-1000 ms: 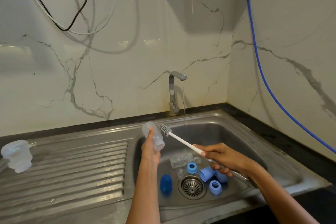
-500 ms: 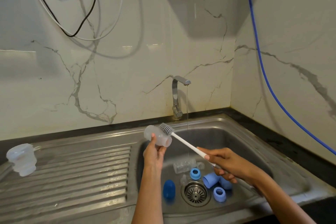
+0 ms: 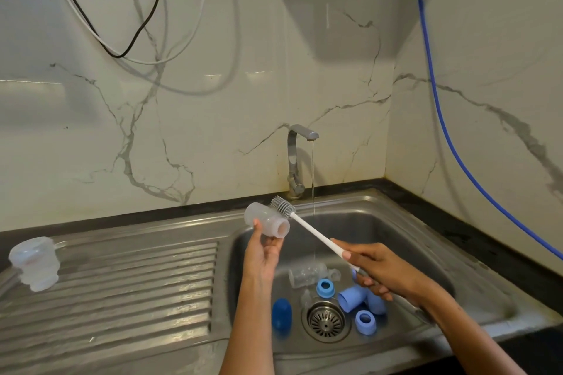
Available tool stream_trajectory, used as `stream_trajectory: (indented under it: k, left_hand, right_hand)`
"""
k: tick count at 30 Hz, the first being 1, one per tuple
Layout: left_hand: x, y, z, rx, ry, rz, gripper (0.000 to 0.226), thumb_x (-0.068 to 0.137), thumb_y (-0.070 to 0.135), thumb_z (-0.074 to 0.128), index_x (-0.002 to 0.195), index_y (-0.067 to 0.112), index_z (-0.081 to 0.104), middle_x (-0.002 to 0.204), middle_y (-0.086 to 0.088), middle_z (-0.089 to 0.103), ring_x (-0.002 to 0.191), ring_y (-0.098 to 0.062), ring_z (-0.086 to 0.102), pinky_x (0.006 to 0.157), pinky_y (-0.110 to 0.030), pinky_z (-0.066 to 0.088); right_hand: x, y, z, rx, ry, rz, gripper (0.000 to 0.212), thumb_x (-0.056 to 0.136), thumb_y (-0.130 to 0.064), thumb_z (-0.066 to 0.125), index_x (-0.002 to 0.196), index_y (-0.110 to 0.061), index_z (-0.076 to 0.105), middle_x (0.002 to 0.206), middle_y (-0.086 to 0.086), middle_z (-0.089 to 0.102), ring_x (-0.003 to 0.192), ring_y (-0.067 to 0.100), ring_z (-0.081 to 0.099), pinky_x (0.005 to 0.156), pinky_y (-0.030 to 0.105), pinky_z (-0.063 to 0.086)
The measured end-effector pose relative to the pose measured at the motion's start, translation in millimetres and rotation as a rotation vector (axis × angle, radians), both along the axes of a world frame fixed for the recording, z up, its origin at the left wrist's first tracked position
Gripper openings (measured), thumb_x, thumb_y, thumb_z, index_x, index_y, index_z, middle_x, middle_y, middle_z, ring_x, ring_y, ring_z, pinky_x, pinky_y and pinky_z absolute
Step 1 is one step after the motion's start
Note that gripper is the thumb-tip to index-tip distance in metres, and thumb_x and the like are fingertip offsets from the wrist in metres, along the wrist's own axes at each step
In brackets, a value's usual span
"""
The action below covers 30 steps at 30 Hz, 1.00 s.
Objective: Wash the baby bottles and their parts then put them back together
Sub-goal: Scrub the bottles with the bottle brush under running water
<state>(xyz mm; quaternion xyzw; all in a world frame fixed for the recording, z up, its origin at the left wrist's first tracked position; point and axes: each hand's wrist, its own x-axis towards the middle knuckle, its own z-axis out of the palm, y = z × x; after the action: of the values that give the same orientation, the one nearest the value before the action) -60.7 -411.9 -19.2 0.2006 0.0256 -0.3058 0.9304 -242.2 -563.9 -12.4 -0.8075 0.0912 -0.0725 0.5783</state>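
Two hands work above the sink (image 3: 396, 210): the left hand (image 3: 263, 253) grips a clear bottle (image 3: 266, 219) sideways, and the right hand (image 3: 377, 271) holds the brush (image 3: 304, 224), its bristles touching the bottle's upper side near the mouth. Blue rings and caps (image 3: 353, 298) lie by the drain (image 3: 326, 320), partly hidden behind the right hand. Another bottle (image 3: 35, 263) is blurred at left.

The left hand (image 3: 262, 253) has tipped the clear bottle (image 3: 266, 220) onto its side, mouth facing us. The brush (image 3: 283, 205) now looks just outside it, maybe touching.
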Motion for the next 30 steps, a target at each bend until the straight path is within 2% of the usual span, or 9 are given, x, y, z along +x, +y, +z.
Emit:
stream_trajectory:
  k: [4,8,10,14,16,19,23,27,30]
  left_hand:
    - [-7,-6,2,0.055,-0.094,-0.139,0.037,0.091,0.013,0.058,0.123,0.000,0.047,0.109,-0.025,0.065,0.101,-0.035,0.063,0.075,-0.052,0.052]
    - [1,-1,-1,0.012,-0.072,-0.007,0.041,0.096,0.010,0.052,0.133,-0.001,0.040,0.118,-0.026,0.059,0.103,-0.034,0.060,0.075,-0.053,0.054]
    - [10,3,-1,0.021,-0.072,0.016,0.038,0.099,0.010,0.045,0.135,-0.001,0.037,0.114,-0.026,0.057,0.098,-0.035,0.059,0.071,-0.054,0.055]
    - [9,0,-2,0.216,-0.135,-0.007,0.043,0.097,0.029,0.051,0.130,0.005,0.041,0.111,-0.023,0.057,0.099,-0.035,0.059,0.083,-0.049,0.048]
    - [6,-1,-3,0.287,-0.191,-0.021,0.047,0.089,0.023,0.063,0.127,0.001,0.047,0.120,-0.024,0.059,0.109,-0.035,0.060,0.089,-0.046,0.051]
    - [-1,-5,-3,0.193,-0.163,-0.099,0.045,0.087,0.011,0.063,0.128,0.002,0.046,0.123,-0.025,0.055,0.116,-0.036,0.056,0.096,-0.050,0.047]
    - [-3,-8,-5,0.081,-0.073,0.029,0.048,0.094,0.022,0.055,0.138,0.012,0.037,0.127,-0.024,0.049,0.112,-0.037,0.053,0.096,-0.055,0.044]
    - [11,3,-9,-0.076,0.077,0.145,0.061,0.097,0.033,0.049,0.148,0.014,0.022,0.142,-0.025,0.037,0.127,-0.039,0.043,0.106,-0.059,0.034]
    - [5,-5,-8,0.037,-0.029,0.027,0.057,0.097,0.041,0.044,0.144,0.012,0.028,0.135,-0.026,0.042,0.122,-0.040,0.045,0.107,-0.059,0.031]
  right_hand:
    - [17,11,0,-0.091,-0.042,-0.108,0.034,0.100,-0.036,0.044,0.130,-0.052,0.044,0.057,-0.005,0.045,0.043,0.004,0.037,0.040,0.018,0.035]
    - [9,7,1,-0.008,0.030,-0.001,0.031,0.100,-0.037,0.045,0.124,-0.057,0.047,0.055,-0.006,0.045,0.043,0.005,0.036,0.040,0.017,0.036]
    - [2,0,0,0.017,0.058,0.022,0.033,0.100,-0.036,0.046,0.125,-0.056,0.048,0.056,-0.004,0.044,0.043,0.006,0.035,0.039,0.017,0.036]
    - [-3,-4,-1,-0.045,0.105,0.028,0.033,0.100,-0.035,0.046,0.129,-0.051,0.050,0.057,-0.002,0.044,0.042,0.006,0.035,0.039,0.017,0.035]
    - [-1,1,-2,-0.054,0.084,0.023,0.034,0.101,-0.034,0.045,0.129,-0.053,0.047,0.054,-0.006,0.044,0.042,0.005,0.035,0.039,0.017,0.035]
    - [11,13,-2,-0.101,0.021,-0.028,0.035,0.101,-0.034,0.043,0.134,-0.048,0.044,0.055,-0.006,0.044,0.042,0.003,0.036,0.039,0.017,0.034]
    - [17,20,0,-0.046,0.081,0.004,0.036,0.101,-0.033,0.043,0.135,-0.045,0.044,0.057,-0.004,0.043,0.043,0.006,0.034,0.039,0.017,0.034]
    - [3,8,0,0.063,0.182,0.117,0.029,0.099,-0.037,0.049,0.126,-0.048,0.054,0.056,-0.005,0.044,0.043,0.005,0.035,0.038,0.015,0.035]
    - [4,6,-2,0.006,0.167,0.064,0.026,0.100,-0.036,0.047,0.123,-0.046,0.055,0.055,-0.006,0.045,0.043,0.005,0.035,0.038,0.016,0.035]
